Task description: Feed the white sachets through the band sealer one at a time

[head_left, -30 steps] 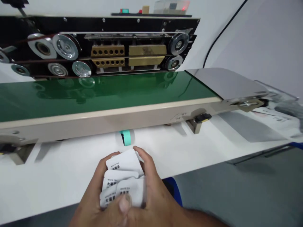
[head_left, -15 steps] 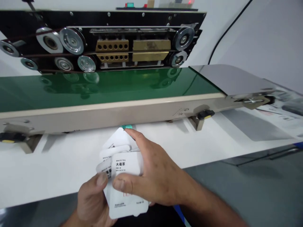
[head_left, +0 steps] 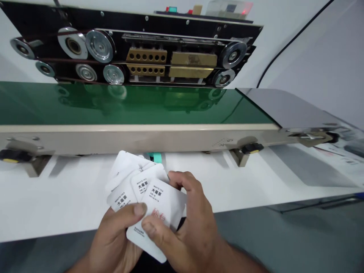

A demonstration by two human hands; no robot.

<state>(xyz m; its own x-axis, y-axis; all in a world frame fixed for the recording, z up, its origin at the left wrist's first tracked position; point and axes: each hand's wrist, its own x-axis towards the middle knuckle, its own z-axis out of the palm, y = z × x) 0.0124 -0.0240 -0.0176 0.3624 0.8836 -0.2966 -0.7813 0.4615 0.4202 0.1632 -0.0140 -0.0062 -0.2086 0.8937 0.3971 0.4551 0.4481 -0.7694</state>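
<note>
Currently on hand: a fanned bundle of white tea sachets (head_left: pixel 127 185), printed "WHITE TEA" with black Chinese characters, held just above the bench (head_left: pixel 51 201) near its front edge. Left hand (head_left: pixel 113 239): closed under the bundle's left side, thumb (head_left: pixel 139 209) pressed on the sachet faces. Right hand (head_left: pixel 187 223): curled around the frontmost sachet (head_left: pixel 162 208), thumb (head_left: pixel 149 229) low on its face, fingers (head_left: pixel 182 180) over its upper edge. Frontmost sachet: long axis tilted, lowest corner toward the person, top end toward the machine; closer to the right hand than the left. Remaining sachets: fanned up and leftward, toward the far side of the bench. Directly beyond the bundle: a beige band sealer body (head_left: pixel 113 141), with a green conveyor belt (head_left: pixel 113 106) along its top, brass sealing blocks (head_left: pixel 146 57) and steel pulleys (head_left: pixel 99 45) above. Just behind the bundle: a teal band (head_left: pixel 153 156), partly hidden. Toward the bench's right corner: printed papers (head_left: pixel 341 155).
</note>
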